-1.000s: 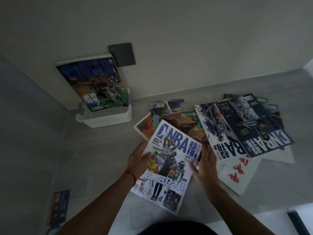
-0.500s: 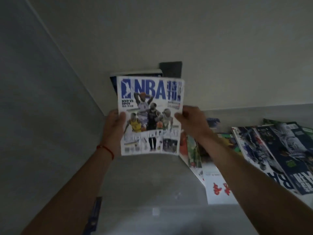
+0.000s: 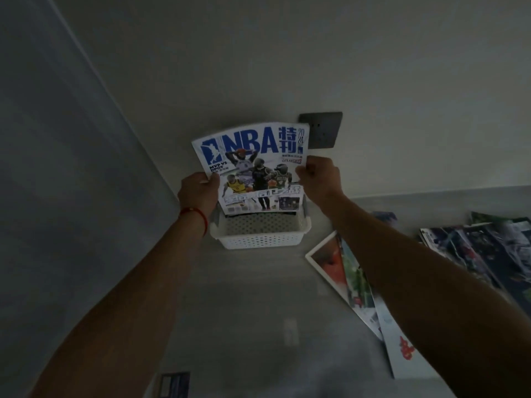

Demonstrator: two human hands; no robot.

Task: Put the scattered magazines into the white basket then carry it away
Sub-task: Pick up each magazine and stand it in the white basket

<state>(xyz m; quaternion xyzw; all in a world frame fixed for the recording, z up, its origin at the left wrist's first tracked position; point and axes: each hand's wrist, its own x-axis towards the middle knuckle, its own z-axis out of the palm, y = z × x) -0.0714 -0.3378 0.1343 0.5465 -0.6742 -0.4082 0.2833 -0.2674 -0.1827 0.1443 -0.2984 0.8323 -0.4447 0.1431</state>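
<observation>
- my left hand (image 3: pixel 198 191) and right hand (image 3: pixel 317 176) each pinch one side edge of the nba magazine (image 3: pixel 253 168), upright just above the white basket (image 3: pixel 260 239).
- i should lower it straight, bottom edge first, toward the back wall.
- other magazines (image 3: pixel 471 254) wait at 3 o'clock on the floor.

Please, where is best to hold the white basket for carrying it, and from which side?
Probably grip the white basket by the flared rim at its two short ends, one hand coming from each side. The NBA magazine stands upright in it against the wall, so the long sides look less free.
</observation>
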